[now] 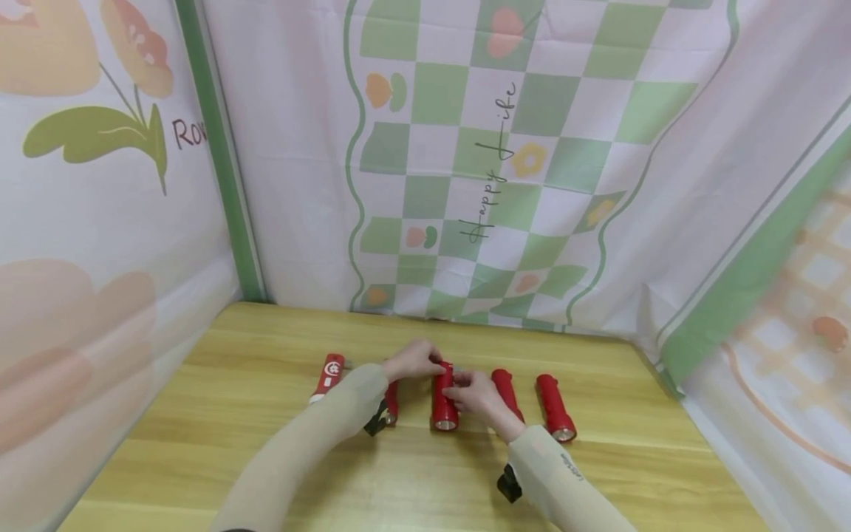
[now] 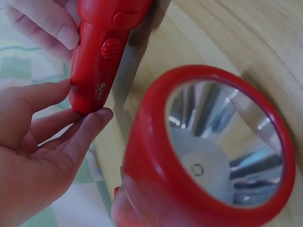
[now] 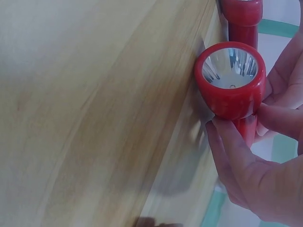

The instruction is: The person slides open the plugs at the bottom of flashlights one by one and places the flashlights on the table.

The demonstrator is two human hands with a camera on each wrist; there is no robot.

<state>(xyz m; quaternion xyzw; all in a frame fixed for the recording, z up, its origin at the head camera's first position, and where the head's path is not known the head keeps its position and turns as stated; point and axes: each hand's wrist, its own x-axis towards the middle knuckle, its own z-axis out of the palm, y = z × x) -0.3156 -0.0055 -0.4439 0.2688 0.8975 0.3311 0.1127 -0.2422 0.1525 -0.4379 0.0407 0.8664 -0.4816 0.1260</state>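
A red flashlight [image 1: 444, 403] lies near the middle of the table, lens end toward me. My left hand [image 1: 415, 360] pinches its tail end, fingertips on both sides in the left wrist view, where a switch and small white print show on the flashlight [image 2: 105, 61]. From the other side my right hand [image 1: 477, 393] grips the body just behind the wide head; in the right wrist view thumb and fingers hold the flashlight [image 3: 232, 101] there. Under the left forearm, a second red flashlight [image 1: 392, 403] is partly hidden; its large reflector head [image 2: 147, 156] fills the left wrist foreground.
At the left lies a red flashlight with a white logo [image 1: 329, 375], partly behind the sleeve. Two more red flashlights, one beside the right hand [image 1: 505, 388] and one farther right [image 1: 555, 406], lie on the wooden table [image 1: 399, 480]. A checkered curtain [image 1: 465, 185] hangs behind.
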